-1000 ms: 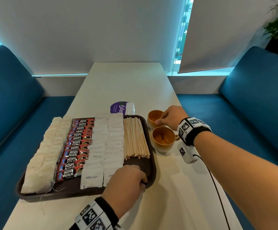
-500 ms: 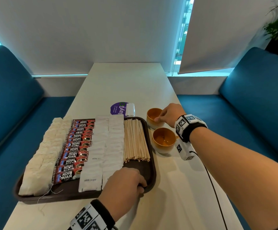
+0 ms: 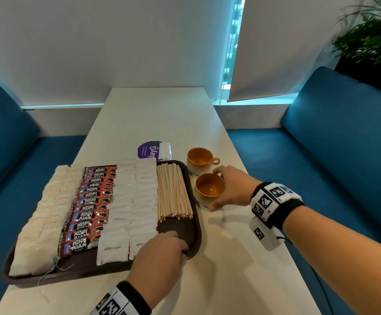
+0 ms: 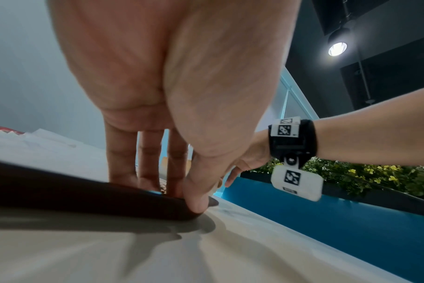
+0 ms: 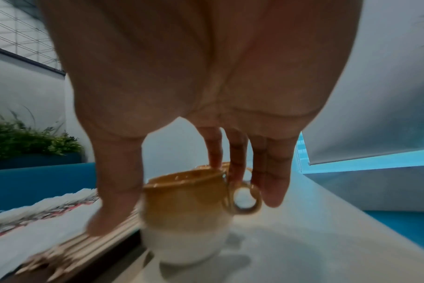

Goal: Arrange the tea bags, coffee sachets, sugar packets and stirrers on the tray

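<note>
Tray contents: tea bags [image 3: 41, 214], coffee sachets [image 3: 89, 208], sugar packets [image 3: 135, 201] and stirrers [image 3: 173, 192] lie in side-by-side rows on the brown tray [image 3: 196, 226], which sits on the table [image 3: 230, 269].
Change, right hand: the right hand [image 3: 232, 189] has shifted from the far cup [image 3: 199, 159] to the near cup [image 3: 208, 188]; a second ago it reached over the near cup to the far one.
Right hand state: fingers spread around the near cup, thumb on the tray side, fingers by the handle; contact looks light, firm grip not confirmed, wrist view blurred.
Left hand state: the left hand [image 3: 160, 253] stays at the tray's near right corner, thumb on the rim, fingers flat inside the tray; it presses, does not clamp.
Change, tray: position on the table appears unchanged.
Meaning for task: all four item groups appear placed; judged near complete, with attention now on the cups beside the tray.
</note>
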Demonstrator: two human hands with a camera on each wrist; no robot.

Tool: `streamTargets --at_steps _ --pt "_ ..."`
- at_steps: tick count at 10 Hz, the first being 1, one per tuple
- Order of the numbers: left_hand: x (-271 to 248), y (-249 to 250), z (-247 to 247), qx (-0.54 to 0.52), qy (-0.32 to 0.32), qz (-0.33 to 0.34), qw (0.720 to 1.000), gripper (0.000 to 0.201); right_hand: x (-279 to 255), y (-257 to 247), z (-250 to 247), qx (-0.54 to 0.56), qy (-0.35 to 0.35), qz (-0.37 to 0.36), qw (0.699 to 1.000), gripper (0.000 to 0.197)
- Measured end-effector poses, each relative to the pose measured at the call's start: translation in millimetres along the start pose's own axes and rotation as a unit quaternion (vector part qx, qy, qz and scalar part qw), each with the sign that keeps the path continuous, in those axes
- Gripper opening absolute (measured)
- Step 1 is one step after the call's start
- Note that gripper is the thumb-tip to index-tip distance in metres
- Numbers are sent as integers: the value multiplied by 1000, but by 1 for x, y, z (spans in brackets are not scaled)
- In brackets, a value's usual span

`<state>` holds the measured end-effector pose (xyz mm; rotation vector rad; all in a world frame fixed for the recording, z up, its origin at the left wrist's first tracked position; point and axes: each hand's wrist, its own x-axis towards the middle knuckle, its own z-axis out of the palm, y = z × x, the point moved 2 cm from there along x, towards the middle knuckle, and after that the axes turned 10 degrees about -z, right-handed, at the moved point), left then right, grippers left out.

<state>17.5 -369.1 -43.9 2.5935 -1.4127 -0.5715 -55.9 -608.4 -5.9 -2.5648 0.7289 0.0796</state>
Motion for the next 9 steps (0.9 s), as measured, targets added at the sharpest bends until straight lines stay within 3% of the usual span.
streamTargets --at_steps 3,7,9 --pt "0 -5 2 -12 20 -5 1000 29 8 5 14 94 107 30 989 91" --pt "1 -9 6 -36 22 1 999 31 22 5 10 110 115 22 987 91" --pt "-7 -7 1 -72 16 -15 997 34 1 2 7 131 130 5 983 104"
